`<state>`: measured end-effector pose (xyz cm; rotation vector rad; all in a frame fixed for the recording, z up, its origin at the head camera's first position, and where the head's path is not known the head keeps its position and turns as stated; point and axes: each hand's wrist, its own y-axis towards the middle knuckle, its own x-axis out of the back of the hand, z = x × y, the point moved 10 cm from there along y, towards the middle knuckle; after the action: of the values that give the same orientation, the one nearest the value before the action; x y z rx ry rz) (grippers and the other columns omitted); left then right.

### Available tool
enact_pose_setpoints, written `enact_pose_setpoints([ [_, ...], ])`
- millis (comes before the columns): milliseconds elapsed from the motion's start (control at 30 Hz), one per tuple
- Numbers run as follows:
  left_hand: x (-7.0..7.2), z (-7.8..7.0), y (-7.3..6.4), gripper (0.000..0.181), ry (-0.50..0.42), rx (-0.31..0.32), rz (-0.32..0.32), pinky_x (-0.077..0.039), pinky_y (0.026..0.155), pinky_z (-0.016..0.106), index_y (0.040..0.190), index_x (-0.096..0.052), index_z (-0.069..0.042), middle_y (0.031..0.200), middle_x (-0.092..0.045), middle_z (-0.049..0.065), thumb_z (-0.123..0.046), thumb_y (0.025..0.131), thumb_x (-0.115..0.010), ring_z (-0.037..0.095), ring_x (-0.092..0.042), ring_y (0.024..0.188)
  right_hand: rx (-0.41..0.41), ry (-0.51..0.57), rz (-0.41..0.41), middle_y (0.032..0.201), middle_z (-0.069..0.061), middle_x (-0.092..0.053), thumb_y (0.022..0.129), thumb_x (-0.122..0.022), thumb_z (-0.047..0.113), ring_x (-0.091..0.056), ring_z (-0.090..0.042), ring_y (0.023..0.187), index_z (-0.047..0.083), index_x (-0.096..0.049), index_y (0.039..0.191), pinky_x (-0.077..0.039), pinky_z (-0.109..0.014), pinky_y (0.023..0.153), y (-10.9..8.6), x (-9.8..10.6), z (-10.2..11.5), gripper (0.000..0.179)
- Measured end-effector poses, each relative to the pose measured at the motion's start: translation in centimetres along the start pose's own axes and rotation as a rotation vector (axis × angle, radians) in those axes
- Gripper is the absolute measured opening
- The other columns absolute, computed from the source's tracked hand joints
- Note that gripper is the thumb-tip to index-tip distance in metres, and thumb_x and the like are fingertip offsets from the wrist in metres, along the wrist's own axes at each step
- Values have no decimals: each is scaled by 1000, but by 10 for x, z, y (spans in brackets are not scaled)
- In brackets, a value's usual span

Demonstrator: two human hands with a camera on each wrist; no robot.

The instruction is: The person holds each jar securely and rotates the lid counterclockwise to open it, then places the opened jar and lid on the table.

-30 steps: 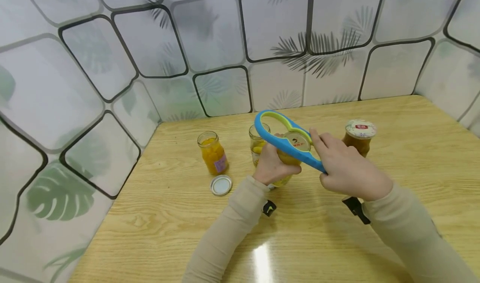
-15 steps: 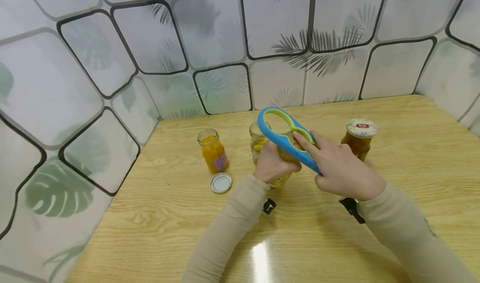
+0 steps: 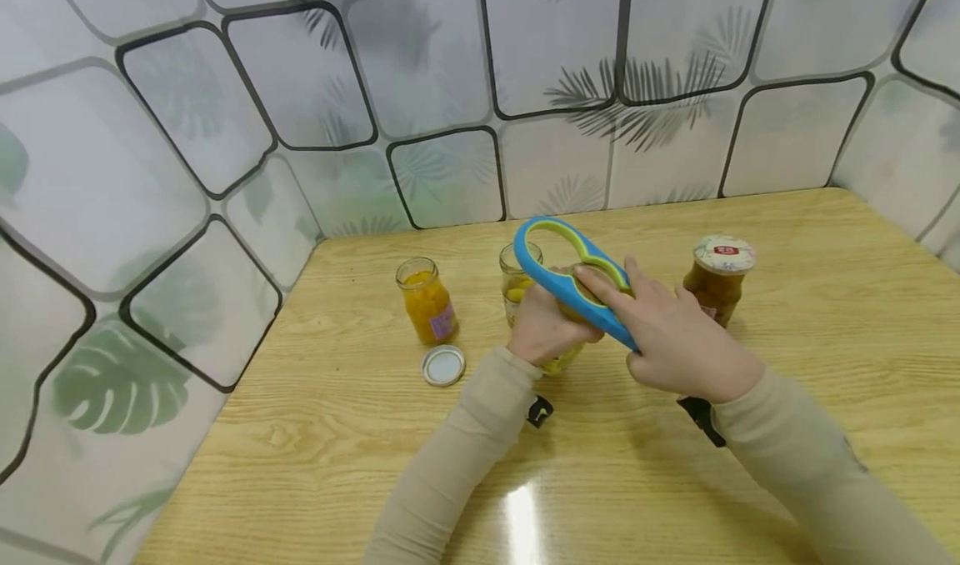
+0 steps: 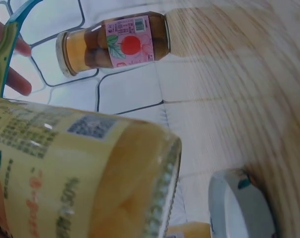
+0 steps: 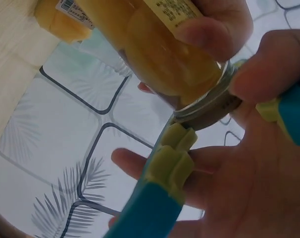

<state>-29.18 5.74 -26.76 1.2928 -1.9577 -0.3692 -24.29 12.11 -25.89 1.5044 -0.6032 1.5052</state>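
Note:
My left hand [image 3: 551, 323] grips a tilted glass jar [image 4: 66, 173] of pale yellow fruit pieces with a yellow label. Its metal lid [image 5: 212, 106] is on, facing up and toward the right hand. Around that lid sits a blue jar opener [image 3: 558, 283] with a lime-green toothed inner edge. The opener's handle end lies in my right hand [image 3: 678, 340], whose index finger reaches across the lid's top. In the right wrist view the right thumb [image 5: 271, 64] touches the lid's side, and other fingers extend behind the opener. Much of the jar is hidden by the left hand in the head view.
An open jar of orange fruit [image 3: 427, 302] stands at left, a loose lid [image 3: 442, 366] in front of it. Another open jar [image 3: 514, 294] is behind the left hand. Beyond the right hand stands a capped jar [image 3: 720, 277] with a floral lid. Patterned walls border the wooden table.
My right hand has shifted slightly left and its index finger has moved from the opener's side onto the lid. The opener tilted a little; the left hand stays about the same.

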Motion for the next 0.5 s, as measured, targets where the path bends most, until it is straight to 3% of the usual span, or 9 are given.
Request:
enact_pose_setpoints([
  [67, 2, -11, -1, 35, 1, 13, 2, -45, 69, 19, 91, -61, 1, 80, -64, 9, 7, 57, -68, 10, -56, 69, 16, 29, 6, 127, -29, -31, 60, -54, -4, -52, -33, 72, 27, -16, 142, -45, -39, 50, -2, 2, -1, 96],
  [167, 4, -12, -1, 38, 47, 27, -22, -44, 67, 17, 92, -60, -1, 79, -63, 6, 6, 55, -69, 10, -56, 69, 14, 37, 10, 124, -27, -34, 60, -53, -3, -46, -21, 61, 17, -14, 143, -36, -24, 41, -4, 6, -4, 94],
  [333, 5, 4, -2, 41, 169, 21, -93, -42, 64, 15, 91, -58, -5, 79, -59, 0, -4, 52, -72, 6, -52, 69, 2, 6, -5, 116, -25, -41, 60, -55, 1, -44, -18, 60, -4, -13, 139, -37, -25, 45, -3, 7, -6, 89],
  [500, 10, 0, -2, 39, 171, -26, -134, -43, 68, 17, 91, -60, -4, 81, -61, 2, -5, 54, -73, 10, -52, 75, 32, -14, -48, 111, -22, -41, 57, -55, 1, -39, -15, 52, -5, -19, 138, -35, -23, 43, 0, 7, -3, 88],
])
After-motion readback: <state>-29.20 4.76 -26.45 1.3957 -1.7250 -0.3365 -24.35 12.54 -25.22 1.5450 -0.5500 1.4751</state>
